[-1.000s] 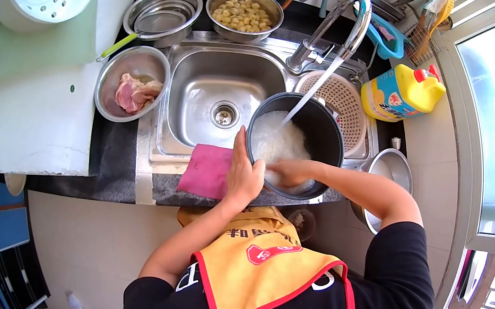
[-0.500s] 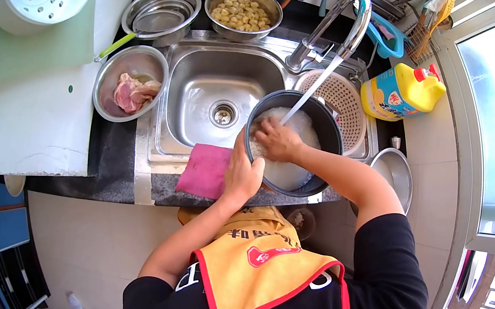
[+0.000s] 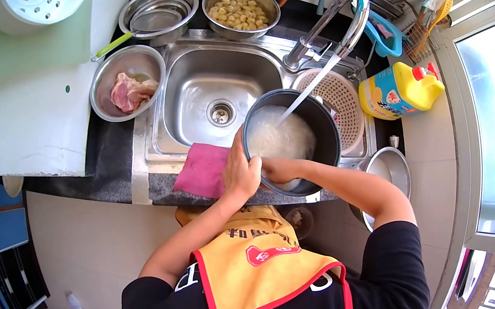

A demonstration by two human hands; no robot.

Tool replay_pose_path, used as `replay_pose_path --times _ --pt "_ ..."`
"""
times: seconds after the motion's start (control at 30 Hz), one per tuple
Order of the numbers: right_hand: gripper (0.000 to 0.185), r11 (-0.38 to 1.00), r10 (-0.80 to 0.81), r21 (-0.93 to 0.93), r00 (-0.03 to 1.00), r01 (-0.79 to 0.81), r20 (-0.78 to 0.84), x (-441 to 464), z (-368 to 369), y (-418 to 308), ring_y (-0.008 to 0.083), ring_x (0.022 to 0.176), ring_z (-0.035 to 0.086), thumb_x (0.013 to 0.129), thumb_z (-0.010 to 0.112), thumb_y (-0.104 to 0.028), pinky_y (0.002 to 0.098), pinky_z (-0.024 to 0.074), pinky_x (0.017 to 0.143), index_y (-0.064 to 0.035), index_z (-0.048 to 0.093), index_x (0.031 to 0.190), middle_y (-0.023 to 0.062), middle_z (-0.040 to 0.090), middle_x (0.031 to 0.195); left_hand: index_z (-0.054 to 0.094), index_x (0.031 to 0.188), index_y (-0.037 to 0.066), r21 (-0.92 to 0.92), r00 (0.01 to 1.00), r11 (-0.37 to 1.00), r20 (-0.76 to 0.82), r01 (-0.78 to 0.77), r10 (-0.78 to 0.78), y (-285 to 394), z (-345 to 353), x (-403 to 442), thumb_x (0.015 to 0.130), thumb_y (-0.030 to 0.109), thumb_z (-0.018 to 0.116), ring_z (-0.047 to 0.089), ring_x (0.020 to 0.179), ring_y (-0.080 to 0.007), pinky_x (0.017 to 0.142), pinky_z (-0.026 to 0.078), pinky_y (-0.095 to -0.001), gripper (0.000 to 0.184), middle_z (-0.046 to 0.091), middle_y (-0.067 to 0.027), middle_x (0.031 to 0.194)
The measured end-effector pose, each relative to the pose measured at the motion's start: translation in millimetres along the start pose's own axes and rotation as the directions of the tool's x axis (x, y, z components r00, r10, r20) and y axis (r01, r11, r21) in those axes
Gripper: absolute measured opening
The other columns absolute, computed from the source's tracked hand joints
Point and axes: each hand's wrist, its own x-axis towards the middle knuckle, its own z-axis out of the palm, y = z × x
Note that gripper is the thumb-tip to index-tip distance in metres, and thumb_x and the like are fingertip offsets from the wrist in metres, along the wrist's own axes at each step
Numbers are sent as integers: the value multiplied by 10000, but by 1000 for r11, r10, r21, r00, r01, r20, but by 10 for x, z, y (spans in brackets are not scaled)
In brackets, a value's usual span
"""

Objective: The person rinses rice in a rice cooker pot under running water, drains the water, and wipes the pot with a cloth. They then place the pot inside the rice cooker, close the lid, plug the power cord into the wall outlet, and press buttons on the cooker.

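Note:
A dark inner pot [image 3: 331,144] is held tilted over the right side of the sink. Cloudy water with pale grains, apparently rice [image 3: 279,132], fills its lower part. My left hand [image 3: 242,172] grips the pot's near-left rim, thumb over the edge. Inside the pot, my right hand [image 3: 282,170] is down in the water at the near side; its fingers are hidden. From the curved faucet [image 3: 350,35], a stream of water pours into the pot. Behind the pot stands a beige colander [image 3: 346,115].
The steel sink [image 3: 190,85] lies left of the pot. Around it are a bowl of meat [image 3: 129,92], a bowl of small yellowish pieces [image 3: 239,14], stacked steel bowls [image 3: 157,9], a pink cloth [image 3: 202,169], a yellow detergent jug [image 3: 401,92] and another steel bowl [image 3: 394,167].
My right hand has moved from the middle of the pot toward its near wall, and its fingers have gone out of sight. My left hand keeps its hold on the rim.

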Motion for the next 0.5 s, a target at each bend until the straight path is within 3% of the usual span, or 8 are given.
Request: replay_pose_path --times 0.07,0.1,0.17,0.2,0.27,0.33,0.4,0.5 --pt "432 968 -67 192 902 162 -426 188 43 43 355 976 499 717 533 -81 403 410 820 15 459 1132 231 499 1103 195 1356 47 1 999 999 30 35 -35 9 -17 8 747 122 437 310 1230 -371 1016 266 -406 660 292 -228 1349" --pt "432 968 -70 191 903 165 -425 300 12 111 355 976 499 717 533 -81 403 410 820 15 459 1132 231 499 1103 202 1352 45 6 999 999 25 33 -33 13 -17 9 744 123 435 321 1219 -373 1009 274 -408 657 307 -228 1339" --pt "423 979 -202 -115 787 167 -583 461 -105 246 350 937 501 707 558 -114 388 418 826 -13 486 1112 194 475 1075 208 1349 42 15 999 999 29 32 -33 -4 -14 -10 740 124 433 332 1207 -376 1002 281 -411 654 321 -227 1330" --pt "423 979 -202 -114 785 166 -586 452 -163 286 350 937 501 707 558 -114 388 418 826 -13 486 1112 194 475 1075 207 1348 39 24 1000 1000 14 7 -8 -26 0 -6 741 126 436 332 1208 -376 1003 280 -411 654 320 -224 1332" --pt "406 750 -348 -650 761 -124 -547 359 -260 248 316 938 494 710 580 -195 409 437 804 -64 512 1087 149 448 1062 206 1347 36 31 1000 999 -1 -17 17 -54 14 -4 742 128 438 332 1209 -375 1003 279 -411 655 318 -221 1334" --pt "421 645 -276 -721 803 -253 -528 216 -253 231 293 1018 475 725 576 -291 432 452 779 -115 500 1100 128 447 1125 202 1346 27 41 1000 999 -5 -26 27 -58 15 -4 747 130 442 327 1213 -376 1006 275 -412 653 315 -226 1334" --pt "454 557 27 -678 826 -480 -562 98 -188 232 300 1077 459 745 552 -337 445 451 790 -123 468 1136 124 427 1214 200 1346 24 32 1000 999 6 -8 8 -34 3 -3 749 131 443 324 1214 -378 1009 273 -411 654 310 -229 1336" --pt "466 490 229 -681 834 -545 -502 -165 -101 102 334 1048 500 765 528 -305 398 478 757 -101 441 1175 175 392 1274 196 1347 24 32 1000 999 10 11 -11 -31 10 -10 750 127 442 321 1215 -381 1011 269 -412 654 302 -229 1341"
